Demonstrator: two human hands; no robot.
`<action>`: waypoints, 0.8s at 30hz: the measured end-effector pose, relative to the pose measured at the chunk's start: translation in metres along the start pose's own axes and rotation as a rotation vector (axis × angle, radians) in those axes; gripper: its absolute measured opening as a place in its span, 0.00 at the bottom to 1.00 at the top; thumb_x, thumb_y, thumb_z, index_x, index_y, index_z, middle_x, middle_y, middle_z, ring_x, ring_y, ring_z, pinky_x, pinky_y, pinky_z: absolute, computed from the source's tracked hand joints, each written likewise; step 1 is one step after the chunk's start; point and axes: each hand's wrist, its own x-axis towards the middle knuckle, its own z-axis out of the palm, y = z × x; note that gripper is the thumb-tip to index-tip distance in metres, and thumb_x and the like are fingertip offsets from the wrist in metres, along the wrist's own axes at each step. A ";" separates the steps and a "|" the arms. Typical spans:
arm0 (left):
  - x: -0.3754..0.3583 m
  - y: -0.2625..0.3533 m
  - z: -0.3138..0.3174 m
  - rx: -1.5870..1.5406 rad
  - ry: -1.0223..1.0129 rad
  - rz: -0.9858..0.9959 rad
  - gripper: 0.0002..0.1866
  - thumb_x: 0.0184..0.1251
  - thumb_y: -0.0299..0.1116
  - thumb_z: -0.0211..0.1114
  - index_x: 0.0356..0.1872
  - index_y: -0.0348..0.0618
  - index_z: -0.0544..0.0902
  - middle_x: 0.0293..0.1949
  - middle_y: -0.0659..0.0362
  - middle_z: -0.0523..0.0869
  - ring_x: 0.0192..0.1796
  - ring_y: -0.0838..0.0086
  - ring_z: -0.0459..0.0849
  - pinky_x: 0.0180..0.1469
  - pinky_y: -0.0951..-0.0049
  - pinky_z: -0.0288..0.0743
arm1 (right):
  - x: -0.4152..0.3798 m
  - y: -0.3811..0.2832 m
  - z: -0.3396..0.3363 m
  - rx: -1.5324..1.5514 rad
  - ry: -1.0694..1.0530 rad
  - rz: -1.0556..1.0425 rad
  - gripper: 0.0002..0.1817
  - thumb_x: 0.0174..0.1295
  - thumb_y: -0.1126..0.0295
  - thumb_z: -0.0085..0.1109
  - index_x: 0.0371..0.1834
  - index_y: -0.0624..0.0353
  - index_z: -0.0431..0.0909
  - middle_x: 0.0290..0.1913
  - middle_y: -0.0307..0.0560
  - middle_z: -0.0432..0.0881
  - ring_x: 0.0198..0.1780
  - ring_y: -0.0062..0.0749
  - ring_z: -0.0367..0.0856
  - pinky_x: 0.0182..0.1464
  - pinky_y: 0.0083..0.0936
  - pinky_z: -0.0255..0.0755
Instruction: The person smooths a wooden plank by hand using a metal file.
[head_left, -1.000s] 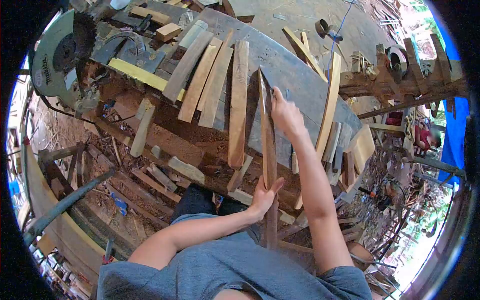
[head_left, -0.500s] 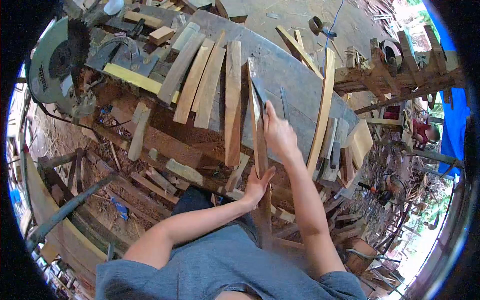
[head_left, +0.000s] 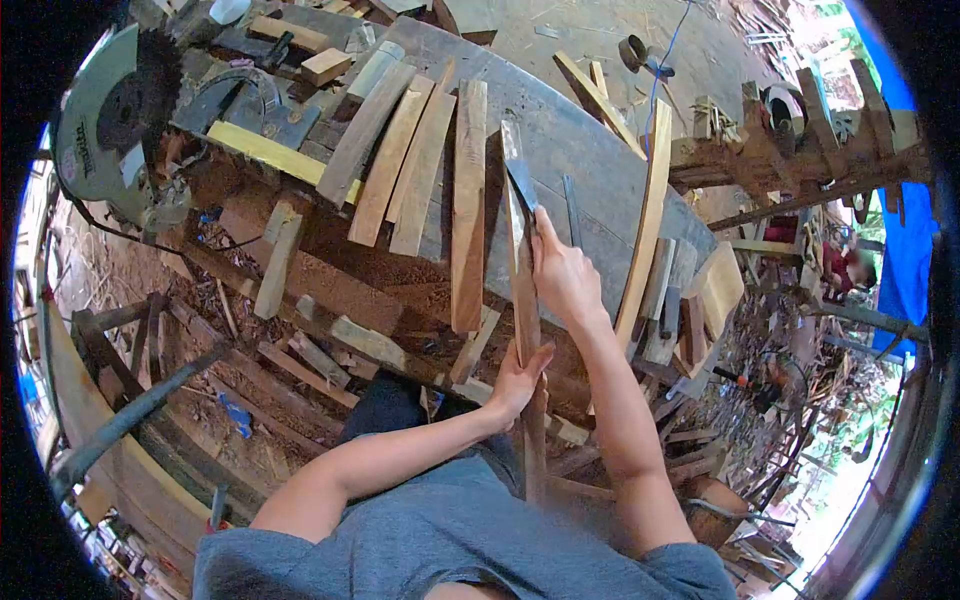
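Note:
A long, narrow wooden strip [head_left: 522, 290] runs from the workbench towards my body. My left hand [head_left: 520, 378] is wrapped round its lower part, thumb on the right side. My right hand [head_left: 565, 275] is closed on a flat, dark metal blade [head_left: 519, 182], whose handle is hidden in the fist; whether it is a file or a knife I cannot make out. The blade lies along the strip's upper part, touching its face. A thin dark metal bar [head_left: 572, 208] rests on the bench just right of the blade. Left of the strip lies a thicker wooden piece [head_left: 467, 215].
Several cut wooden pieces [head_left: 395, 165] lie side by side on the workbench [head_left: 610, 170]. A circular saw [head_left: 118, 125] stands at the far left. One long curved strip [head_left: 645, 220] leans at the bench's right edge. Another person [head_left: 848, 268] is in the right background.
My right hand and the blade have shifted slightly down and right along the strip. The strip's upper end has tilted slightly right; my left hand keeps its hold.

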 end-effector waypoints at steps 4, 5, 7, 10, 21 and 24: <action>-0.001 -0.016 -0.001 0.042 -0.020 0.041 0.23 0.67 0.50 0.64 0.50 0.47 0.67 0.34 0.60 0.79 0.25 0.79 0.75 0.25 0.73 0.74 | 0.051 0.001 0.000 0.032 -0.012 0.027 0.25 0.71 0.54 0.38 0.71 0.40 0.60 0.36 0.67 0.83 0.39 0.65 0.83 0.41 0.56 0.76; 0.001 -0.024 -0.004 0.032 -0.029 0.095 0.24 0.65 0.52 0.65 0.48 0.48 0.66 0.28 0.61 0.77 0.22 0.77 0.76 0.22 0.71 0.74 | 0.069 0.000 0.004 0.054 0.026 0.026 0.25 0.71 0.54 0.38 0.71 0.40 0.60 0.37 0.67 0.83 0.41 0.65 0.82 0.43 0.57 0.75; 0.002 -0.023 -0.006 0.038 -0.031 0.155 0.25 0.64 0.53 0.66 0.47 0.49 0.66 0.23 0.62 0.75 0.20 0.75 0.77 0.19 0.70 0.74 | 0.087 0.001 0.004 0.084 0.001 0.034 0.25 0.71 0.54 0.37 0.71 0.40 0.60 0.38 0.67 0.83 0.43 0.66 0.82 0.44 0.57 0.75; -0.005 -0.016 -0.001 0.039 0.002 0.077 0.24 0.65 0.53 0.66 0.46 0.48 0.67 0.23 0.62 0.75 0.21 0.77 0.76 0.22 0.72 0.75 | 0.049 0.002 -0.003 0.068 -0.049 0.082 0.25 0.72 0.54 0.36 0.71 0.40 0.60 0.40 0.68 0.83 0.44 0.66 0.82 0.47 0.57 0.74; 0.003 -0.031 -0.008 0.098 0.004 0.110 0.26 0.64 0.53 0.66 0.47 0.44 0.67 0.31 0.62 0.77 0.26 0.78 0.75 0.29 0.73 0.72 | 0.064 0.004 0.005 0.100 -0.037 0.074 0.26 0.72 0.55 0.35 0.73 0.41 0.57 0.41 0.68 0.82 0.45 0.67 0.80 0.50 0.55 0.73; 0.002 -0.032 -0.008 0.078 0.001 0.119 0.26 0.64 0.53 0.66 0.46 0.44 0.67 0.30 0.62 0.76 0.26 0.78 0.75 0.29 0.73 0.72 | 0.021 -0.005 -0.014 0.051 -0.148 0.125 0.26 0.72 0.55 0.35 0.73 0.40 0.57 0.42 0.69 0.82 0.46 0.67 0.80 0.50 0.56 0.73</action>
